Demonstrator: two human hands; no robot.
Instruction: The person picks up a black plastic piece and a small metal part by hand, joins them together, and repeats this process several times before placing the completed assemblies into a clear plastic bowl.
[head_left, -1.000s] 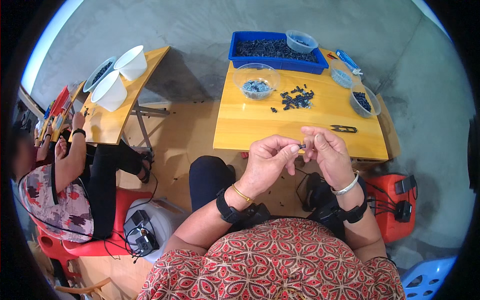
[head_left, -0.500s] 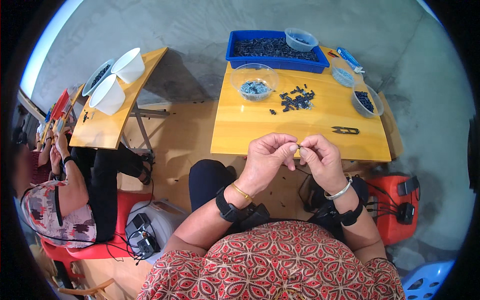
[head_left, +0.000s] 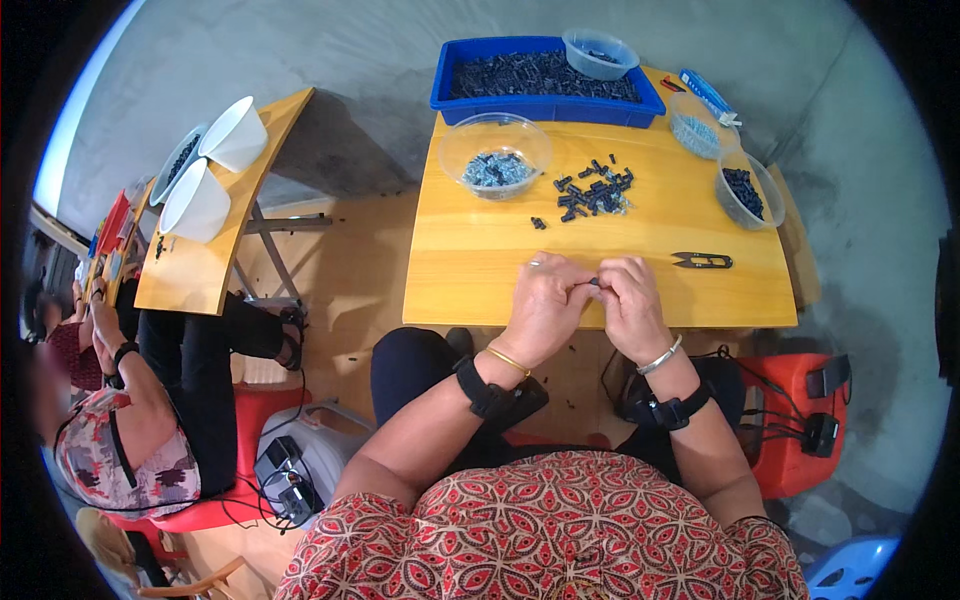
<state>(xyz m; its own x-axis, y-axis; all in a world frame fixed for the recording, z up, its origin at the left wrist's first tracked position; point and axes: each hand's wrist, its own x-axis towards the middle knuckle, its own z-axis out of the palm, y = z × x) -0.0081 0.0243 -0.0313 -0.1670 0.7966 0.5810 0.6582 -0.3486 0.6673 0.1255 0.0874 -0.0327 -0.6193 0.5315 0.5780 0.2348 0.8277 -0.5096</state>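
Observation:
Just over the table's near edge my two hands meet fingertip to fingertip. Between them is a small black part (head_left: 595,282), mostly covered by the fingers, so its exact form is hard to see. My left hand (head_left: 545,305) pinches it from the left with thumb and index finger. My right hand (head_left: 632,305) closes on it from the right, fingers curled. Beyond the hands lies a loose pile of small black cylindrical parts (head_left: 600,192), with some clear bits among them. A pair of black thread snips (head_left: 703,261) rests to the right of the pile.
A blue tray (head_left: 545,112) full of black parts stands at the back of the wooden table (head_left: 480,285). Clear bowls (head_left: 445,150) of small parts stand left and right. At another table (head_left: 265,160) on the left, with white tubs (head_left: 197,205), a person (head_left: 125,440) sits.
My hands have shifted slightly forward, and the fingers of my right hand are more curled. The view has tilted a little, so the table appears larger. The small part stays between my fingertips.

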